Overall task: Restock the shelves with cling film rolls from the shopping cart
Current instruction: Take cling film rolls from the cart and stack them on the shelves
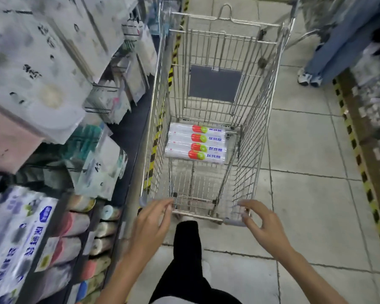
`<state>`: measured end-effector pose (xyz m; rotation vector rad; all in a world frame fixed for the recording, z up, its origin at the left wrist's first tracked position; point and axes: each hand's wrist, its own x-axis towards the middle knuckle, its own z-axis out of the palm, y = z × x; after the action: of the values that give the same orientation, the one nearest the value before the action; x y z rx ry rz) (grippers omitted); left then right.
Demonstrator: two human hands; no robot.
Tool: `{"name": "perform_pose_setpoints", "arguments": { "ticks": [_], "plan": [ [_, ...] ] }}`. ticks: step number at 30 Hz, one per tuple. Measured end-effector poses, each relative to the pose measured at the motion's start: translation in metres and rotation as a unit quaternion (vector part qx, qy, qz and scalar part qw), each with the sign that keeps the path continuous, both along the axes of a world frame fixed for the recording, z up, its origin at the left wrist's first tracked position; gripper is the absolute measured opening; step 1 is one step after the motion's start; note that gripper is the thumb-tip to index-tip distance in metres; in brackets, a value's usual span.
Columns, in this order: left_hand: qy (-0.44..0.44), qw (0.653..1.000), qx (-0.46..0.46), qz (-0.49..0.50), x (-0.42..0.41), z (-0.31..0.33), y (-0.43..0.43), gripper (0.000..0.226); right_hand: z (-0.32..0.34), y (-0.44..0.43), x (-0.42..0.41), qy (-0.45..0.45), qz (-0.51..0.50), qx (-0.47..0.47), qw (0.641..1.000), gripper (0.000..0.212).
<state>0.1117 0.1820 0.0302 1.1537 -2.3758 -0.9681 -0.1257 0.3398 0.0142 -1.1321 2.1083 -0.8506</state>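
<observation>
Head view: four cling film rolls (195, 143) lie in the shopping cart (253, 132). At its rim the left hand (150, 222) and right hand (264, 226) hover, fingers spread, empty.

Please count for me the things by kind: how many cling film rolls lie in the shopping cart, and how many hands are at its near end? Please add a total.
cling film rolls, lying side by side on the floor of the shopping cart: 4
hands at the cart's near end: 2, the left hand and the right hand, neither holding anything
Total: 6
</observation>
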Motion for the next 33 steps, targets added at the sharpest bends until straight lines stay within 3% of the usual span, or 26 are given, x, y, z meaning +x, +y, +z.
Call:
{"name": "perform_pose_setpoints", "arguments": {
  "ticks": [5,10,15,21,27,30,33],
  "plan": [
    [-0.067,0.995,0.044,-0.058,-0.086,-0.045,-0.088,0.031,-0.029,-0.106,-0.049,0.0,-0.017,0.013,1.0,0.032],
    [-0.141,0.984,0.013,-0.11,-0.161,-0.119,-0.152,0.03,-0.099,-0.213,-0.094,0.013,0.016,0.072,0.997,0.037],
    [-0.227,0.963,0.033,-0.144,-0.198,-0.212,-0.197,0.052,-0.193,-0.29,-0.119,0.037,0.098,0.169,0.98,0.04],
    [-0.385,0.905,-0.006,-0.181,-0.209,-0.294,-0.224,0.07,-0.27,-0.329,-0.128,0.123,0.166,0.226,0.952,0.042],
    [-0.413,0.889,-0.059,-0.187,-0.218,-0.307,-0.218,0.074,-0.294,-0.345,-0.124,0.26,0.177,0.265,0.911,0.059],
    [-0.401,0.892,-0.057,-0.201,-0.217,-0.308,-0.207,0.063,-0.297,-0.347,-0.122,0.262,0.185,0.265,0.91,0.068],
    [-0.396,0.891,-0.026,-0.219,-0.217,-0.309,-0.201,0.071,-0.302,-0.341,-0.115,0.246,0.211,0.279,0.904,0.068]
  ]
}}
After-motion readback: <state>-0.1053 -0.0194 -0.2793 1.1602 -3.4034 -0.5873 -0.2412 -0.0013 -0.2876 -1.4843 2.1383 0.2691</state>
